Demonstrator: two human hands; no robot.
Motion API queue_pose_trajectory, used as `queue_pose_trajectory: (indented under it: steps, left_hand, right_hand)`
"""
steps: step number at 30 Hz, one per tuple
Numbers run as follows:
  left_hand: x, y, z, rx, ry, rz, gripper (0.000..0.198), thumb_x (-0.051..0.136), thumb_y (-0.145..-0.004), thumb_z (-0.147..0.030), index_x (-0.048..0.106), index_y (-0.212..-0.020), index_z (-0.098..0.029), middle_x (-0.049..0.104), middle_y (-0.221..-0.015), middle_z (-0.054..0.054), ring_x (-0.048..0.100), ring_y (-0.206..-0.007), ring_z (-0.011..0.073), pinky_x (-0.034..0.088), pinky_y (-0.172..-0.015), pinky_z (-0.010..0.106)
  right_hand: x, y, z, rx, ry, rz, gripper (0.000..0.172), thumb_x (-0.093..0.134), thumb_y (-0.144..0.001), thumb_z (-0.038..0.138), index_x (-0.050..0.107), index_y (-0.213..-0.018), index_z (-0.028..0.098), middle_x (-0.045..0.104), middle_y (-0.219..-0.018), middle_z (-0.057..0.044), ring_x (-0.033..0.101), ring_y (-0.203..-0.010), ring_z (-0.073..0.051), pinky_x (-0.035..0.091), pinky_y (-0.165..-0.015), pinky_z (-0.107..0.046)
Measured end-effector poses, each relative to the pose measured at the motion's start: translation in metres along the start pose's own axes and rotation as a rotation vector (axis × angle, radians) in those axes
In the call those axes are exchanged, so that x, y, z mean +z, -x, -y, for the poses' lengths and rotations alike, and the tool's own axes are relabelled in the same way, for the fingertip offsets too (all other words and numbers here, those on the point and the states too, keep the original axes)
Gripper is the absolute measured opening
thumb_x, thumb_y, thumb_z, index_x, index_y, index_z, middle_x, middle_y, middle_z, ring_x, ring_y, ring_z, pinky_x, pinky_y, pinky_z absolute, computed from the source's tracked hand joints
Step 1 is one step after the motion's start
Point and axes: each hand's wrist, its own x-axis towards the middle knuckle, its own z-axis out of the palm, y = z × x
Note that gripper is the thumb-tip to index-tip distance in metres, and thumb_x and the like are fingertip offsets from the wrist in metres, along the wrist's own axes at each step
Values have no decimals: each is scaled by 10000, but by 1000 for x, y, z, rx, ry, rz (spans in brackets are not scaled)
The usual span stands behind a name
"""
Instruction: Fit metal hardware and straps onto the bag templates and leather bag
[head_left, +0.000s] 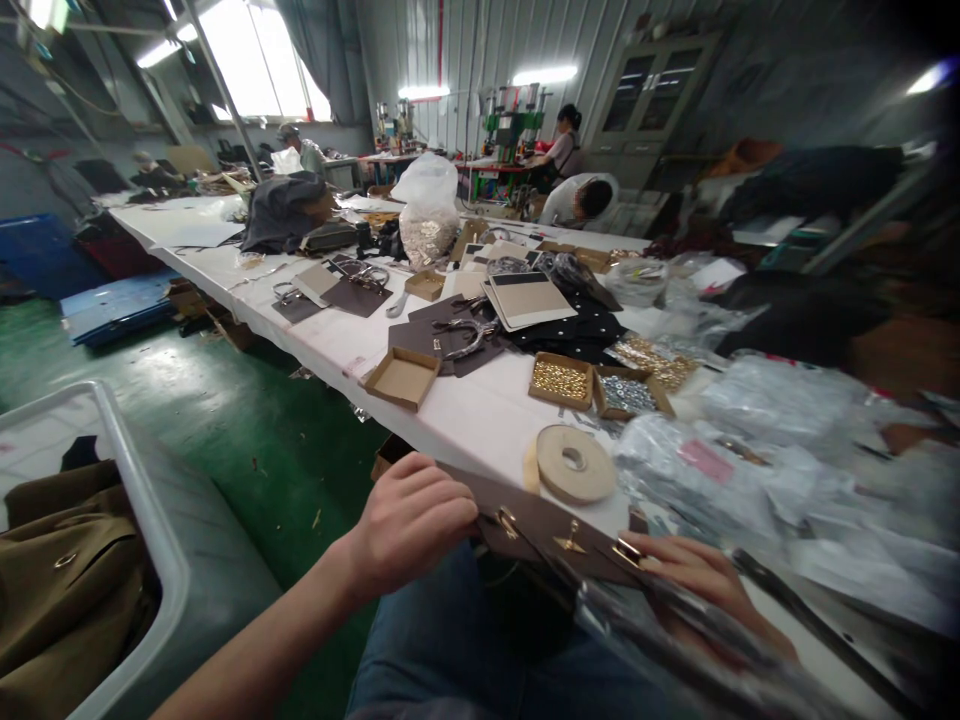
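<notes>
A dark brown panel [540, 530] with gold metal fittings lies along the near table edge, above my lap. My left hand [416, 520] is closed over its left end, fingers curled on the top edge. At the right end, my right hand [697, 580] has its fingers bent against the panel beside a gold fitting [626, 550]; its thumb is mostly hidden. A gold turn-shaped fitting [571, 538] sits mid-panel. Dark straps and a clear plastic-wrapped piece [645, 630] hang in front of it, blurred. Just behind the panel is a roll of tape [576, 464].
Beyond the tape stand cardboard trays of gold pieces [560, 380] and silver pieces [628, 392], plus another cardboard tray [403, 380]. Plastic bags [720, 450] crowd the right side. A grey bin [172, 530] with brown pieces stands at left. Several people work farther back.
</notes>
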Motion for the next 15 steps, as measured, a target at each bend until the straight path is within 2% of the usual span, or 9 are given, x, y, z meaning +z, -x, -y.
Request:
queue_pose_trajectory:
  steps: [2, 4, 8, 10, 12, 15]
  left_hand:
    - [10, -3, 5, -260, 146, -99, 116, 866, -1041, -268, 778, -1100, -222, 857, -944, 53, 778, -807, 194, 601, -803, 358]
    - [22, -4, 13, -547, 266, -140, 202, 956, -962, -346, 804, -1001, -219, 816, -873, 29, 726, -747, 177, 558, -689, 301]
    - [51, 3, 38, -1019, 567, -71, 395, 1063, -800, -439, 778, -897, -184, 756, -811, 8, 670, -694, 148, 495, -617, 246]
    - [68, 12, 54, -1182, 723, 0, 454, 1069, -777, -475, 757, -903, -169, 732, -775, 5, 649, -661, 136, 476, -606, 238]
    - [86, 21, 73, -1299, 829, 68, 509, 1045, -787, -545, 737, -910, -158, 714, -748, 7, 604, -609, 117, 434, -578, 232]
    - [109, 28, 105, -1396, 805, 180, 583, 1014, -779, -634, 723, -920, -149, 738, -778, 44, 601, -600, 132, 440, -580, 256]
  right_hand:
    - [-1, -8, 12, 79, 27, -37, 218, 788, -1049, 435, 799, -1234, 321, 839, -1327, -70, 762, -1296, -335, 604, -1157, -494]
    - [-1, -21, 18, 132, 10, -43, 212, 809, -1044, 398, 783, -1228, 295, 819, -1340, -71, 765, -1267, -311, 587, -1154, -450]
    - [1, -52, 14, 298, -95, 60, 321, 784, -1060, 460, 756, -1311, 262, 826, -1271, -88, 782, -1162, -287, 624, -966, -368]
    - [5, -65, 5, 440, -209, 131, 401, 814, -1028, 518, 757, -1315, 244, 844, -1191, -93, 793, -1079, -287, 629, -886, -362]
    - [11, -76, -5, 565, -401, 169, 493, 862, -972, 562, 772, -1311, 216, 856, -1186, -115, 798, -1058, -297, 635, -900, -382]
    - [23, -92, -24, 708, -637, 181, 568, 923, -890, 587, 816, -1258, 168, 863, -1219, -158, 793, -1034, -295, 630, -903, -395]
